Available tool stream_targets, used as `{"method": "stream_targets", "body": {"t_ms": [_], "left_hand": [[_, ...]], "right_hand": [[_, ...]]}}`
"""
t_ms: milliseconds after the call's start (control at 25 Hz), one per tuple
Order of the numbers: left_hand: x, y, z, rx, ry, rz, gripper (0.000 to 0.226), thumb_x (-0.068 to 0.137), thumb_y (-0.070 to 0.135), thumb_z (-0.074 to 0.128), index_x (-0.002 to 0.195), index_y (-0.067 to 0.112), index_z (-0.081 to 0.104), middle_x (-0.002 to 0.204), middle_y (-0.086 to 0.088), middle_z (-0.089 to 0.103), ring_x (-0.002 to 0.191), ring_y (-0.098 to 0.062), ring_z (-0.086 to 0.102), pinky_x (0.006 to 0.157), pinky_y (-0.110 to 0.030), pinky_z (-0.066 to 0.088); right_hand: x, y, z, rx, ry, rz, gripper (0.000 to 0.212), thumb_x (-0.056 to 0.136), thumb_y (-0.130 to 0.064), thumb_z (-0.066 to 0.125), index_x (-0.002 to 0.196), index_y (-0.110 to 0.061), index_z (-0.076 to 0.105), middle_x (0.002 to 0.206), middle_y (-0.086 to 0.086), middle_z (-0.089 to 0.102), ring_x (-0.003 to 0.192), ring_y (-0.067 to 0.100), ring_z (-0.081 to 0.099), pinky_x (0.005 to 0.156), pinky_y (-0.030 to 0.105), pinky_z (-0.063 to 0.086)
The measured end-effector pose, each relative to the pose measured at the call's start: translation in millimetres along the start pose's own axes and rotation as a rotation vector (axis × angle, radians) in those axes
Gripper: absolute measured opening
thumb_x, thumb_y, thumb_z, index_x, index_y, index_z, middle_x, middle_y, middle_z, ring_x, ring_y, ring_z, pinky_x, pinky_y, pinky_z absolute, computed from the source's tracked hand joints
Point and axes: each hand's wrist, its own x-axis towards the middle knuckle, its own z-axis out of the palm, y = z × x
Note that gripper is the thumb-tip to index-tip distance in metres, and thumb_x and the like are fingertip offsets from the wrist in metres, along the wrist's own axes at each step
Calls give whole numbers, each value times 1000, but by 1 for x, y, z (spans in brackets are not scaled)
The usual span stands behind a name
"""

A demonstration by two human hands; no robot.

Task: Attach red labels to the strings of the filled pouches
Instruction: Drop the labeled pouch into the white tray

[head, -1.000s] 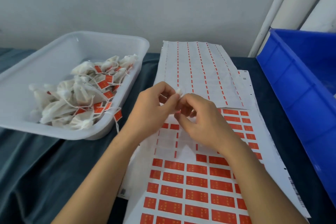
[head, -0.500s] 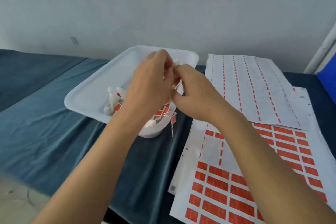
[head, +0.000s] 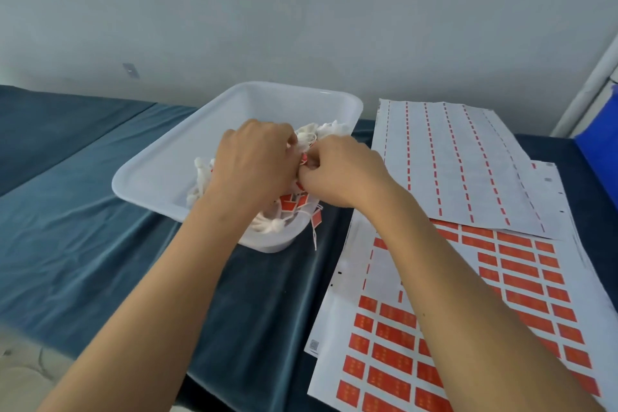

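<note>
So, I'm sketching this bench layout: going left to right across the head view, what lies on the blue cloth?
white tray of pouches → left hand → right hand → sheet of red labels → blue bin

A table draped in dark blue cloth [head: 83, 244] carries everything. On it lie a white tray [head: 160, 174] — left — and overlapping label sheets [head: 468, 261] beside it.

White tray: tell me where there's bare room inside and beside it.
Inside the white tray, the far-left half is bare; pouches and both hands crowd its near-right. The blue cloth left of it is bare; label sheets cover the right.
</note>
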Motion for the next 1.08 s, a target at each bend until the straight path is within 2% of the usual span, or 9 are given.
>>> {"method": "stream_targets", "body": {"t_ms": [160,320,400,480,600,720,880,1000,1080], "left_hand": [[-7,20,-16,-19,152,-8,32,97,30,60,127,21,69,105,-1,74,111,-31,60,89,-48,47],[-25,72,-8,-251,226,169,29,96,17,58,125,16,65,93,-1,69,92,-28,61,74,-46,49],[-35,102,7,-440,176,229,32,96,18,54,126,20,64,90,4,69,81,-18,59,66,-37,47],[-43,133,28,-582,65,262,36,98,23,47,130,24,63,93,8,71,81,-10,62,66,-34,51],[-59,169,65,-722,-162,271,31,103,21,45,128,27,64,101,10,72,88,-6,66,77,-34,57],[-79,185,100,-905,-390,205,28,106,17,47,123,27,67,105,10,73,96,-3,66,88,-34,57],[-90,187,122,-899,-429,218,30,107,19,50,130,30,65,114,13,71,102,-4,65,91,-28,55],[-88,187,123,-887,-447,225,32,108,20,50,136,31,61,119,11,70,103,-7,65,86,-21,49],[-89,192,117,-909,-454,251,35,108,21,50,140,33,57,120,14,67,103,-3,64,87,-20,49]], "right_hand": [[-18,12,-22,63,39,-6,37,87,-32,56,54,-21,44,52,-5,46,52,17,47,53,29,31],[-49,35,-40,27,91,57,22,77,-28,49,57,-21,51,53,-6,53,49,17,52,50,26,32],[-62,59,-45,-80,74,121,16,80,-25,51,64,-24,49,60,-8,53,52,14,50,49,27,29],[-77,90,-48,-221,28,200,17,87,-19,54,75,-26,44,67,-9,48,56,11,44,50,28,28],[-103,133,-41,-308,-47,333,10,89,-17,55,92,-24,49,70,-8,46,58,11,44,54,30,32],[-131,156,-23,-240,-160,401,15,90,-22,58,105,-22,62,73,-7,50,60,11,48,52,29,33],[-145,165,-14,-170,-144,403,6,91,-25,60,97,-26,62,78,-8,58,65,11,56,51,27,34],[-142,164,-27,-125,-225,418,15,91,-20,61,105,-20,67,84,-1,64,71,17,63,58,32,50],[-143,164,-44,-130,-253,423,12,90,-19,63,101,-21,66,84,0,65,72,17,65,64,33,55]]}}
